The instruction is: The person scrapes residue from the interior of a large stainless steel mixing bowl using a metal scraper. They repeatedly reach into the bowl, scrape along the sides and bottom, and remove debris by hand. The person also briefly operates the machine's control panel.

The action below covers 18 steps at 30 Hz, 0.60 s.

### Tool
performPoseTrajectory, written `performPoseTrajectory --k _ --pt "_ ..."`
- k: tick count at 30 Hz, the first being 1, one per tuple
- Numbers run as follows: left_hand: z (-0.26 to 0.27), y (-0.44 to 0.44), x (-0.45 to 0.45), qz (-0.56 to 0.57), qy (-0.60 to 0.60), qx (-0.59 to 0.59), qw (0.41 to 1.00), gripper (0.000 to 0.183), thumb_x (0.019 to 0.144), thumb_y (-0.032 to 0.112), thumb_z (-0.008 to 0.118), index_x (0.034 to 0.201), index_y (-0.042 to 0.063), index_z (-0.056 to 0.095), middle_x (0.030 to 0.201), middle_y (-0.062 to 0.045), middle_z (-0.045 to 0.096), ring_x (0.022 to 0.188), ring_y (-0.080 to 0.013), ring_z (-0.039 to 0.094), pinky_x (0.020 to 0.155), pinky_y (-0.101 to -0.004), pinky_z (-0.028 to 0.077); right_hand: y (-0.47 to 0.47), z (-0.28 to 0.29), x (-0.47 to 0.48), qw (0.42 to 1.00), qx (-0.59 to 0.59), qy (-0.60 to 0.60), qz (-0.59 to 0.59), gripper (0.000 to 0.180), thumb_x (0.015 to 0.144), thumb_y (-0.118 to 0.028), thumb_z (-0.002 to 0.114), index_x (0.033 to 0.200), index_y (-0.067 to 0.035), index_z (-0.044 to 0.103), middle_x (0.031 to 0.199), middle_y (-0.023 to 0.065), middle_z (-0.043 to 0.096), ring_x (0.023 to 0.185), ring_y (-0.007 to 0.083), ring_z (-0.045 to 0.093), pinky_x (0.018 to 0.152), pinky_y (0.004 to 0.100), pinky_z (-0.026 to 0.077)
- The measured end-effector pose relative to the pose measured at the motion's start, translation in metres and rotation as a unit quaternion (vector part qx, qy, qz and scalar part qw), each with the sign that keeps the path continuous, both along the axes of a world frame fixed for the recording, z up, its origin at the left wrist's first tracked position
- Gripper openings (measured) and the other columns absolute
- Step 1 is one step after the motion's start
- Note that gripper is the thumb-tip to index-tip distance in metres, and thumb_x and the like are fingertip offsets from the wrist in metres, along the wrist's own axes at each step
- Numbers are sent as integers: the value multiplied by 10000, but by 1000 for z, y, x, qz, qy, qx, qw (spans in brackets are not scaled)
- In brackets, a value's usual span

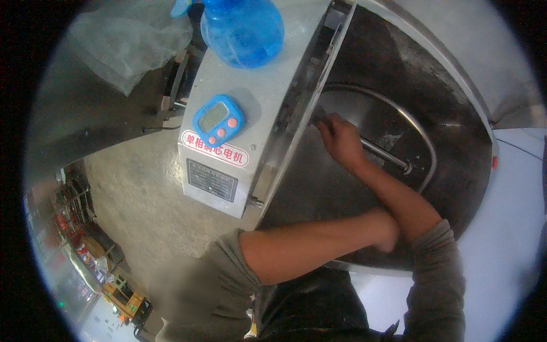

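Observation:
A wide metal mixer bowl (453, 201) lies before me, its inner wall dark and streaked with pale residue. My right hand (342, 143) reaches down into it, fingers bent close to the straight metal edge (308, 117) beside the motor housing. Something dark is near those fingertips, but I cannot make out whether they hold it. A curved steel agitator bar (412, 117) arches over the bowl's inside, and a straight steel rod (386, 154) runs just past my right wrist. My left hand (388, 234) is blurred against my right forearm, its fingers hidden.
On the metal motor housing (265, 85) rest a blue digital timer (219, 119) and a blue plastic spray bottle (243, 32). A clear plastic bag (132, 42) lies at upper left. Concrete floor (136, 192) stretches left, with assorted goods (98, 260) farther off.

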<state>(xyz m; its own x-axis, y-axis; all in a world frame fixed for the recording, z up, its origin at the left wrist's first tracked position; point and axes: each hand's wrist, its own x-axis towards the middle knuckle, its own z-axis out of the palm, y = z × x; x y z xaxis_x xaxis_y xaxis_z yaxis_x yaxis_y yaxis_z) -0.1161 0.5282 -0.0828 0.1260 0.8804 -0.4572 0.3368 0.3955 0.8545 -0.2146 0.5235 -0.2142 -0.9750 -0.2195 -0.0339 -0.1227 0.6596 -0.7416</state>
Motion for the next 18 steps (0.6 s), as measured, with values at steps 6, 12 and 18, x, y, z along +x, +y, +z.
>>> performPoseTrajectory --k 6,12,18 --pt "0 0 -1 -18 -1 -7 1000 414 912 338 595 1150 51 774 1253 -171 716 1147 -341 682 1001 -464 517 1 -3 1 998 51 -39 -8 257 975 -250 692 984 5 655 856 251 670 785 444 667 682 470 520" --pt "2 -1 -2 -14 -7 -14 1000 392 915 330 590 1149 81 781 1249 -161 719 1143 -344 680 998 -466 517 -1 3 -5 999 13 -27 -14 287 973 -262 692 926 14 625 853 250 669 794 450 662 688 490 511" --pt "2 1 -4 -52 8 -5 999 397 918 318 578 1169 80 773 1264 -163 711 1159 -343 674 1002 -461 516 -2 10 -9 999 2 -22 -31 287 976 -258 690 915 15 626 844 250 670 789 463 657 680 497 511"
